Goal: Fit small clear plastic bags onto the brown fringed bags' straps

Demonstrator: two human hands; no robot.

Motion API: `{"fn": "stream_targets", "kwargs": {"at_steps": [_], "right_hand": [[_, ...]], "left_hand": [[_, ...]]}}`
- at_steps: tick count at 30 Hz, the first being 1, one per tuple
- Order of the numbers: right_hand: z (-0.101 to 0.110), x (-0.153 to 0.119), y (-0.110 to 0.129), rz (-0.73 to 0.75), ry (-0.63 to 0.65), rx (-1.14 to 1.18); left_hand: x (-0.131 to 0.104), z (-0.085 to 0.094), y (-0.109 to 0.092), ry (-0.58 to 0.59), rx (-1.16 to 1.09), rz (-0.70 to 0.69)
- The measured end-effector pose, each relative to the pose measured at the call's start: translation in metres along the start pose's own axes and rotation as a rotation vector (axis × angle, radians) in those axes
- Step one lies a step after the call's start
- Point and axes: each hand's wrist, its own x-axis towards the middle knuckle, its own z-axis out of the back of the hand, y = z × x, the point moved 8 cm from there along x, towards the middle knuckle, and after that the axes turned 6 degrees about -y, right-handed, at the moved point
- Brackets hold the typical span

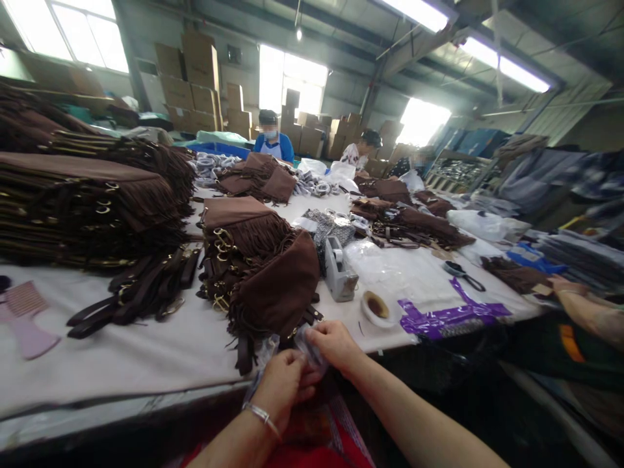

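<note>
At the table's front edge my left hand [281, 383] is closed, its thumb and fingers pinching a crumpled piece of clear plastic [311, 352]. My right hand [336, 344] also grips this plastic, close beside the left. Just beyond both hands lies a pile of dark brown fringed bags [277, 273] with gold-coloured rings and clasps. A short strap end with a small metal fitting [316, 316] shows near my right fingertips. Whether the plastic is wrapped around any part of a bag, I cannot tell.
A grey tape dispenser [341, 270] and a tape roll [377, 307] stand right of the pile. Dark straps [146, 286] and a pink comb [32, 318] lie left, before a tall bag stack [88, 208]. A co-worker's arm [585, 305] reaches in at right.
</note>
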Motion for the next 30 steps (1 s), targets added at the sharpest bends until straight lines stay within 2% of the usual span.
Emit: {"fn": "stream_targets", "kwargs": {"at_steps": [6, 11, 17, 19, 21, 23, 25, 27, 30], "right_hand": [[-0.004, 0.013, 0.009, 0.064, 0.015, -0.064], [-0.011, 0.024, 0.013, 0.042, 0.054, -0.17], [-0.016, 0.021, 0.016, -0.005, 0.089, -0.167], [-0.021, 0.01, 0.018, -0.034, 0.115, -0.114], [-0.034, -0.007, 0.019, -0.092, 0.168, 0.029], [-0.052, -0.025, 0.018, -0.168, 0.226, 0.229], [-0.07, -0.039, 0.014, -0.239, 0.258, 0.384], [-0.084, -0.047, 0.01, -0.28, 0.255, 0.456], [-0.094, -0.05, 0.005, -0.282, 0.247, 0.467]], "left_hand": [[0.005, -0.001, -0.008, -0.078, -0.039, -0.061], [0.011, 0.0, -0.008, -0.105, -0.034, -0.07], [0.006, 0.019, -0.013, -0.093, -0.088, -0.083], [0.001, 0.031, -0.022, -0.095, -0.026, -0.171], [-0.007, 0.047, -0.038, -0.147, 0.131, -0.331], [-0.018, 0.067, -0.058, -0.264, 0.329, -0.523], [-0.029, 0.086, -0.071, -0.385, 0.477, -0.64], [-0.033, 0.1, -0.07, -0.412, 0.509, -0.62], [-0.023, 0.107, -0.04, -0.248, 0.269, -0.359]]}}
